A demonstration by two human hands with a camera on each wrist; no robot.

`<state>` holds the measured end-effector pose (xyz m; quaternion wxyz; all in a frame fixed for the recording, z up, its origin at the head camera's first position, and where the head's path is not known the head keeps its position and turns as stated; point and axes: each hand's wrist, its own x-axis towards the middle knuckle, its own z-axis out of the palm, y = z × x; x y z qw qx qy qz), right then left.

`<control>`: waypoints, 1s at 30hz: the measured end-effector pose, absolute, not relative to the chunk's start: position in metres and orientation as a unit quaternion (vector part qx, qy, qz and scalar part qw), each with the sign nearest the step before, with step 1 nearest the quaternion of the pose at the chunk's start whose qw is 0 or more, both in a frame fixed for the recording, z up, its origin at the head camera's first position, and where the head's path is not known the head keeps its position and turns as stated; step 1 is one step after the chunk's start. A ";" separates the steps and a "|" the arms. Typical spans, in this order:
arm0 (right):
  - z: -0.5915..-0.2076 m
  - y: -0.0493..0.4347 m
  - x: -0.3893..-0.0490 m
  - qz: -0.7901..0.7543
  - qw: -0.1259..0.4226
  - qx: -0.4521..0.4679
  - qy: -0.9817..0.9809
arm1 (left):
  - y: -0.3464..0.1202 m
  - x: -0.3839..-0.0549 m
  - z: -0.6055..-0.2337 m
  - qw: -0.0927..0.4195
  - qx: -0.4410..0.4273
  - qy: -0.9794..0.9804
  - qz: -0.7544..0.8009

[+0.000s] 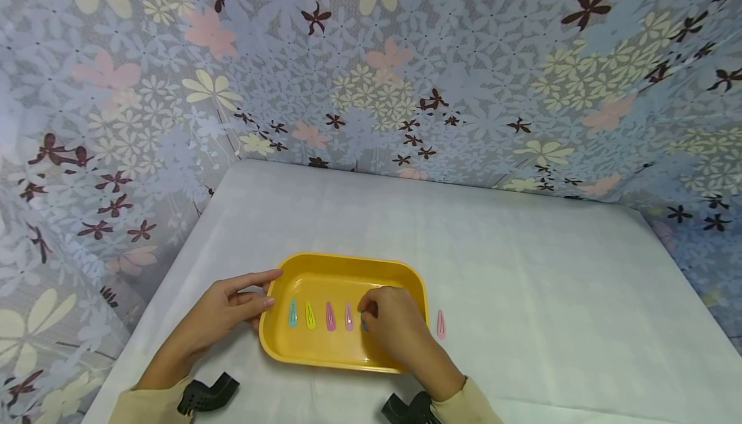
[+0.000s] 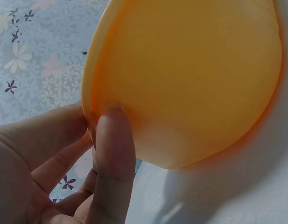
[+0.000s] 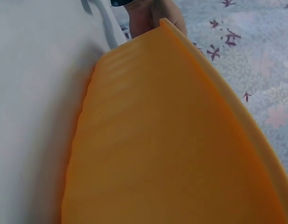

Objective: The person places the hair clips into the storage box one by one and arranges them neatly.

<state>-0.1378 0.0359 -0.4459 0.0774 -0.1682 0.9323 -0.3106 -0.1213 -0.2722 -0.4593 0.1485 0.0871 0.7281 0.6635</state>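
A yellow tray (image 1: 313, 354) lies on the white-covered table. Inside it, a row of hair clips runs left to right: a light blue clip (image 1: 292, 313), a yellow clip (image 1: 310, 315), a darker pink clip (image 1: 330, 316) and a pale pink clip (image 1: 349, 316). At the row's right end, my right hand (image 1: 397, 324) pinches a blue hair clip (image 1: 364, 322), mostly hidden by the fingers. My left hand (image 1: 228, 308) steadies the tray's left end, index fingertip at the rim; in the left wrist view the thumb (image 2: 115, 144) lies against the outer wall.
Outside the tray, just right of it, lies another pink hair clip (image 1: 442, 325). Black wrist cameras sit on both forearms, one at the left cuff (image 1: 207, 393). Flowered cloth (image 1: 371, 76) hangs behind and beside the white table cover (image 1: 551, 295).
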 end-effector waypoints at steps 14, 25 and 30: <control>-0.447 0.036 -0.138 -0.289 0.051 -0.172 0.940 | -0.271 -0.122 -0.457 0.153 0.086 0.725 0.666; -0.446 0.035 -0.135 -0.294 0.009 -0.196 0.935 | -0.271 -0.121 -0.457 0.153 0.086 0.727 0.663; -0.431 0.044 -0.129 -0.341 -0.002 -0.182 0.922 | -0.272 -0.121 -0.460 0.151 0.086 0.729 0.662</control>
